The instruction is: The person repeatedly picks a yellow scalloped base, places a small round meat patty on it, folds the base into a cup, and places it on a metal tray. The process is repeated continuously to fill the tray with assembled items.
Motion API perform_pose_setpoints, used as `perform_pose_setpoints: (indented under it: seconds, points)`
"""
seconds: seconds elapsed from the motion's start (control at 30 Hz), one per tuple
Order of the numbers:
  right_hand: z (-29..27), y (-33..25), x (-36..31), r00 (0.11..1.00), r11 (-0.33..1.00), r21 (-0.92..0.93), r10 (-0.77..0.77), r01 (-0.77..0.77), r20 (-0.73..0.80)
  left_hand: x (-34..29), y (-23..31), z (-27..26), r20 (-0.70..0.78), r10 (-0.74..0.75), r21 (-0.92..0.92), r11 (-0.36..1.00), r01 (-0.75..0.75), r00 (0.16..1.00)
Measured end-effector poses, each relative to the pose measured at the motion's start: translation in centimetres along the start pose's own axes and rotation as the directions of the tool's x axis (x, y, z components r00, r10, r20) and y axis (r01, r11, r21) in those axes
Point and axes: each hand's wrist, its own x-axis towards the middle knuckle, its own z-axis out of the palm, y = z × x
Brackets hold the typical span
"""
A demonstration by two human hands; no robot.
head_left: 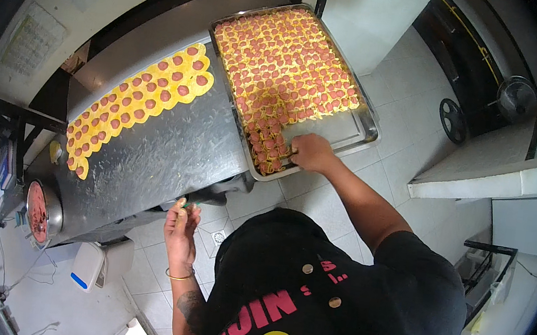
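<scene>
My right hand (312, 152) is closed at the near part of a large metal tray (358, 133), beside the last rows of small filled dumplings (271, 143). Its fingertips are hidden, so whatever they pinch does not show. Pink filling and yellow dough make up these dumplings, packed in tight rows. My left hand (181, 225), a bangle at its wrist, is raised by the table's near edge. Its fingers pinch a small green thing (188, 205) too small to name. Round wrappers (145, 90) of yellow dough, each with a pink filling ball, lie overlapped along the table's far side.
The floured steel table (171, 150) runs left from the tray. A steel bowl (55, 213) of pink filling stands at its left end, above a white bin (90, 265). A white wall (372, 20) rises behind the tray; a light counter (478, 185) juts in from the right.
</scene>
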Motion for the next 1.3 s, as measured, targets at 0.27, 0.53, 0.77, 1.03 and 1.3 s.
perform_pose_setpoints:
  seconds: [0.27, 0.53, 0.77, 1.03, 1.3]
  points:
    - [-4.8, -5.2, -0.8, 0.922, 0.934, 0.310, 0.266, -0.175, -0.281, -0.1, 2.1, -11.8, -0.172, 0.017, -0.138, 0.990, -0.041, 0.985]
    - [7.9, -31.4, 5.9, 0.760, 0.775, 0.016, -0.615, 0.632, -0.212, 5.8, 7.0, -23.8, -0.250, 0.088, -0.368, 0.912, -0.179, 0.964]
    - [19.1, -52.8, 17.3, 0.722, 0.684, -0.241, -0.677, 0.689, 0.142, 11.4, 9.1, -33.0, -0.210, 0.195, -0.393, 0.881, -0.265, 0.958]
    - [19.4, -63.5, 30.3, 0.565, 0.438, -0.482, -0.811, 0.759, 0.153, 14.2, 9.9, -38.4, -0.192, 0.143, -0.553, 0.802, -0.227, 0.971]
    - [20.7, -64.2, 28.6, 0.460, 0.298, -0.568, -0.873, 0.767, 0.163, 18.3, 10.4, -37.3, -0.148, 0.092, -0.590, 0.791, -0.163, 0.985]
